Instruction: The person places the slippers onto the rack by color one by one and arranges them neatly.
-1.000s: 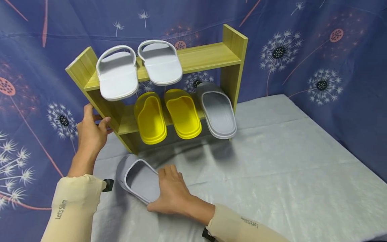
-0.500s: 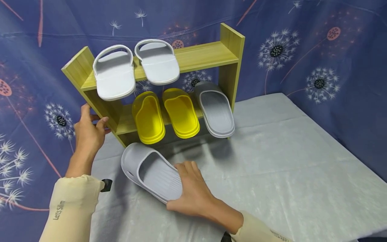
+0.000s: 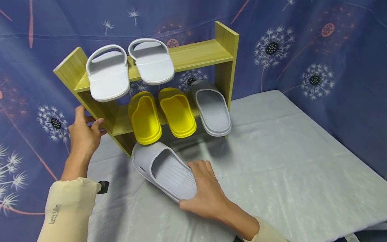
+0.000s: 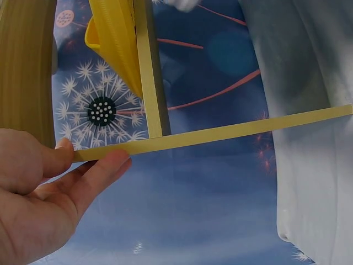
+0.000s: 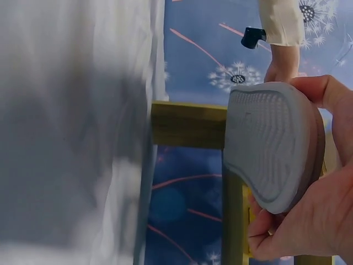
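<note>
My right hand [image 3: 208,193] grips a light grey slipper [image 3: 175,174] by its heel end, thumb on one edge and fingers on the other. Its toe points up and left, just below the yellow slippers. In the right wrist view the textured sole [image 5: 265,141] of this slipper faces the camera. My left hand [image 3: 84,134] holds the left side panel of a small wooden shoe rack [image 3: 202,50]; in the left wrist view the thumb and fingers [image 4: 113,163] pinch the panel's edge from both sides.
A pair of white slippers [image 3: 109,84] stands on the top shelf. On the lower shelf sit two yellow slippers [image 3: 146,121] and, at the right end, a matching grey slipper [image 3: 213,111]. Grey cloth [image 3: 272,161] covers the table; a blue dandelion-print curtain [image 3: 187,13] hangs behind.
My right hand has carried the grey slipper to the right and up from the lower left, its toe drawing close under the yellow slippers. The left hand keeps its hold on the rack.
</note>
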{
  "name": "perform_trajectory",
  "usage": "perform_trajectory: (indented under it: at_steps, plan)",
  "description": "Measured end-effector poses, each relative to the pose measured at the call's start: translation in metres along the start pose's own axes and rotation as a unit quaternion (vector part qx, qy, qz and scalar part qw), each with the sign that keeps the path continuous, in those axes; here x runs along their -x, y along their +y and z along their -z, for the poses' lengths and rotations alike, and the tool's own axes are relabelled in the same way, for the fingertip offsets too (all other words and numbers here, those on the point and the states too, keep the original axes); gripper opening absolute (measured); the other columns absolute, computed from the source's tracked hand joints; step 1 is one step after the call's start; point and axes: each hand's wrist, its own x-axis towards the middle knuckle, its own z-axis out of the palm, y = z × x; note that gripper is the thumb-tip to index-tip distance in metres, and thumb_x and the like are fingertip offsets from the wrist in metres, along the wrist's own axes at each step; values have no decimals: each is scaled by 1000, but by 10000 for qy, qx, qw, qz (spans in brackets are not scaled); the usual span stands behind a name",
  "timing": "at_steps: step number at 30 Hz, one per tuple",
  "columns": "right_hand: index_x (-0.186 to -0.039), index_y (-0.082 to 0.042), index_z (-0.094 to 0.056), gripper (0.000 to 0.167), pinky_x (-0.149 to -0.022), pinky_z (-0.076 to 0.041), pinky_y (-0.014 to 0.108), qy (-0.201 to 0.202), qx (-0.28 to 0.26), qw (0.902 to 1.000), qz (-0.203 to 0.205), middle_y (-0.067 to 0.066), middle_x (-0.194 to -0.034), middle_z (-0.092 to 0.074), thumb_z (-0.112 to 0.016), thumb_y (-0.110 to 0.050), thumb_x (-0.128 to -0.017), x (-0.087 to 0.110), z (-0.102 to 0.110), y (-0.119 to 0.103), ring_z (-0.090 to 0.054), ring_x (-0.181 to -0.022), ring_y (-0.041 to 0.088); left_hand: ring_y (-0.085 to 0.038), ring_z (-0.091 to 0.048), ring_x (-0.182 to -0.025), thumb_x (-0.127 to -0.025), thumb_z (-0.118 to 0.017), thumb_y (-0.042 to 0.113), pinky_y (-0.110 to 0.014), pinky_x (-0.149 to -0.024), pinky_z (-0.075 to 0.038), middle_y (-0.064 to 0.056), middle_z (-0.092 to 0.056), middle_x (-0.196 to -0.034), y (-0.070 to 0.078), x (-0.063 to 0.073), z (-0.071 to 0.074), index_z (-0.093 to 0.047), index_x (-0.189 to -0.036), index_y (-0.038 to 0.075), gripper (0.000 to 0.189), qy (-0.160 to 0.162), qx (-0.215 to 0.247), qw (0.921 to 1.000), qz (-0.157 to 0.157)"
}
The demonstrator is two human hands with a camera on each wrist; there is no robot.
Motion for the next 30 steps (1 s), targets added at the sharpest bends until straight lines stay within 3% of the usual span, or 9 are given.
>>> perform_trajectory:
  at_steps: [7,12,14,21,23,27,30]
  plan:
    - [-123,-20,-52,87,-81,-43,24,51,56,9998,195,-13,-113,-47,-79,-30,-42,13,12,6,-35,-104,4,-39,-66,-94,-100,-49,16,-11,-59,-56,-25,-57,-123,-1,-1,0,-28,-145,17,50,85,-50,9999,-62]
    - [-125,-20,-49,88,-85,-42,27,-50,170,9988,452,-12,-115,-46,-79,-31,-43,17,16,9,-36,-104,7,-12,-67,-76,-100,-51,14,-13,-60,-57,-20,-59,-119,-1,-3,1,-31,-143,17,48,175,-88,9998,-87]
    - [-126,-19,-49,89,-87,-43,27,-72,189,9983,552,-11,-117,-46,-80,-31,-44,19,17,10,-37,-105,8,-8,-65,-74,-100,-51,14,-13,-60,-57,-20,-59,-119,-2,-4,0,-30,-144,18,50,159,-109,9998,-68]
    - [-126,-19,-51,91,-88,-44,25,49,178,9977,650,-14,-118,-46,-81,-32,-42,23,18,16,-36,-107,5,-34,-67,-91,-100,-50,15,-12,-59,-57,-25,-57,-122,-4,-4,-2,-28,-146,18,51,41,-77,9999,-54]
    - [-126,-20,-50,91,-88,-43,27,25,134,9981,605,-13,-119,-47,-82,-30,-42,25,20,19,-37,-107,7,-30,-68,-88,-100,-50,16,-12,-60,-57,-25,-57,-123,-4,-4,-2,-28,-145,17,50,41,-91,9999,-47]
    - [-127,-20,-49,90,-87,-43,28,-23,135,9990,416,-13,-119,-46,-82,-28,-44,28,24,25,-36,-108,8,-9,-65,-74,-100,-49,17,-15,-62,-58,-23,-58,-123,-3,-5,-1,-29,-144,16,48,71,-110,9999,-37]
    - [-127,-20,-50,89,-85,-42,26,39,193,9994,297,-14,-119,-46,-82,-27,-44,30,26,31,-36,-107,6,-2,-62,-71,-100,-50,16,-15,-62,-58,-22,-58,-122,-3,-5,-1,-30,-145,19,49,95,-98,9999,-45]
